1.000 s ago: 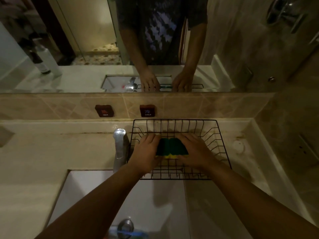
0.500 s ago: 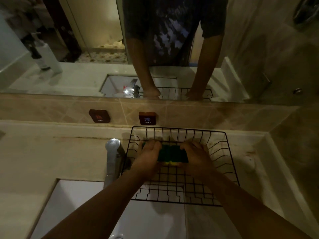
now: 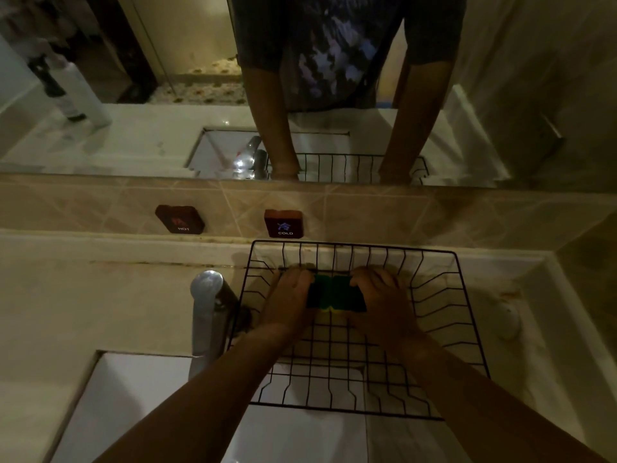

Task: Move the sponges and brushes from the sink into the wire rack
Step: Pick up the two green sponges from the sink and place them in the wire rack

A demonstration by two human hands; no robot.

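Nearest you, the white sink (image 3: 140,396) fills the lower left of the view, and both of your forearms reach forward over it. The near edge of the black wire rack (image 3: 464,345) overhangs the basin's far right corner; the rest of it sits on the pale surface (image 3: 83,302) beside the chrome faucet (image 3: 207,312), which stands just left of the rack and points back toward the sink.

Further in, toward the back half of the rack, you hold the sponges (image 3: 335,293): two of them, pressed side by side, dark green scouring faces up, with a thin strip of yellow showing along their near edge. Together they form a block whose long axis runs left to right, parallel to the rack's back wall. Whether they already rest on the rack's wire floor cannot be told.

Your left hand (image 3: 288,302) clasps the block's left end and your right hand (image 3: 380,302) its right end, fingers curled over the top, so each grip is closed against the sponges and squeezing them together.

Beyond the rack, on the tiled backsplash, sit a HOT tag (image 3: 180,219) and a COLD tag (image 3: 283,223), and above them the mirror (image 3: 167,95) shows your arms and a pump bottle (image 3: 83,95).
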